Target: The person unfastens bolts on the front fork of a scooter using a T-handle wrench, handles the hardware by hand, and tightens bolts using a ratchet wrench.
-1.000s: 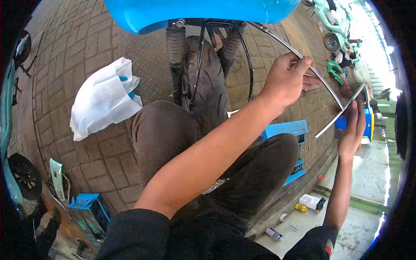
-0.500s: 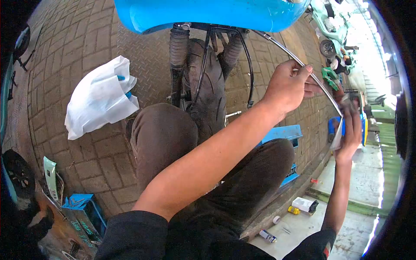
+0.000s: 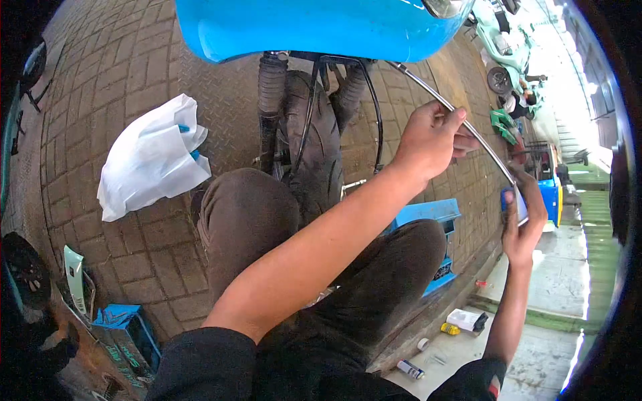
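A thin, shiny metal rod point(image 3: 491, 154) slants down to the right from under the blue body panel point(image 3: 301, 30) of a two-wheeler. My left hand point(image 3: 431, 140) pinches the rod partway along, thumb on the near side. At the rod's lower end, my right hand point(image 3: 525, 227) grips a flat pale piece point(image 3: 521, 203), perhaps a mirror, seen nearly edge-on. The right thumb lies on one side of it and the fingers on the other. Below the panel are the tyre point(image 3: 309, 134), a ribbed fork boot point(image 3: 272, 87) and a black bracket point(image 3: 378, 120).
White wrapping point(image 3: 150, 160) with blue bits inside lies on the brick paving at left. Blue parts point(image 3: 428, 212) lie beyond my knee. A spray can point(image 3: 410, 369), a yellow can point(image 3: 450, 329) and a white box point(image 3: 466, 319) are at lower right. Another person point(image 3: 518, 103) is farther off.
The blue panel sits slightly lower in view. My left hand and the rod have shifted a little left. My right hand has moved left, and its fingers, blurred before, now show clearly.
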`<state>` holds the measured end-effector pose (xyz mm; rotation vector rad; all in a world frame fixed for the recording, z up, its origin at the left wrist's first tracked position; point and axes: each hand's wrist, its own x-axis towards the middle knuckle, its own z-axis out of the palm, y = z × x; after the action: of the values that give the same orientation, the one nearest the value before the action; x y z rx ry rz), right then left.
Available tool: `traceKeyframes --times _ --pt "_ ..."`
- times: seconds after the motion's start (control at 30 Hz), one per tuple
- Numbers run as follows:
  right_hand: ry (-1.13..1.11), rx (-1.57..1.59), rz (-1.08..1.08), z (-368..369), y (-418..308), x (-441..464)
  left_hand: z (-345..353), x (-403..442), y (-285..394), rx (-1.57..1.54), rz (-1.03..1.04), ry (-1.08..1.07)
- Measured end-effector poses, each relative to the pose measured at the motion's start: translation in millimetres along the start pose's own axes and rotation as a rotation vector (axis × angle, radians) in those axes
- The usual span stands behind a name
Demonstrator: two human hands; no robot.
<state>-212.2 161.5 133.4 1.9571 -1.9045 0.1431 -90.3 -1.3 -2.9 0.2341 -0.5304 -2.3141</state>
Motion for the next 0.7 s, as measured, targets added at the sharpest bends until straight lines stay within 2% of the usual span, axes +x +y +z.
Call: traceKeyframes --times 0.07,0.27,0.3,0.33,0.37,0.43,0.53,0.57,0.6,0.7 --pt "-0.177 0.727 0.787 4.0 10.2 -3.2 0.0 2.0 -1.8 0.001 0.017 -0.001" --pt "-0.034 0.902 0.951 20.0 10.8 -12.7 -7.2 7.5 -5.6 -0.004 0.026 -0.035" --pt "0.105 0.619 0.666 30.3 14.6 -17.9 -7.6 7.9 -6.7 -0.009 0.029 -0.04" --pt "0.104 0.616 0.667 23.8 7.0 -9.6 -6.2 7.4 -6.5 -0.011 0.027 -0.04" --pt "0.17 0.091 0.203 12.2 -6.9 6.1 -3.9 6.9 -4.7 -0.023 0.023 -0.035" --pt "0.223 -0.425 -0.268 8.2 -13.0 14.1 -2.5 6.6 0.3 -0.031 0.023 -0.027" --pt "0.004 -0.022 -0.028 12.1 5.3 -7.2 -2.1 2.4 0.0 -0.008 0.002 -0.025" --pt "-0.045 0.35 0.404 19.7 17.1 -13.6 -2.6 3.4 -1.8 -0.033 0.01 -0.028" --pt "-0.041 0.35 0.399 21.3 21.2 -13.3 -4.0 6.1 -1.6 -0.058 0.026 -0.029" --pt "-0.016 0.637 0.653 17.4 11.6 -6.1 -5.4 11.1 -3.8 -0.024 0.034 -0.005"
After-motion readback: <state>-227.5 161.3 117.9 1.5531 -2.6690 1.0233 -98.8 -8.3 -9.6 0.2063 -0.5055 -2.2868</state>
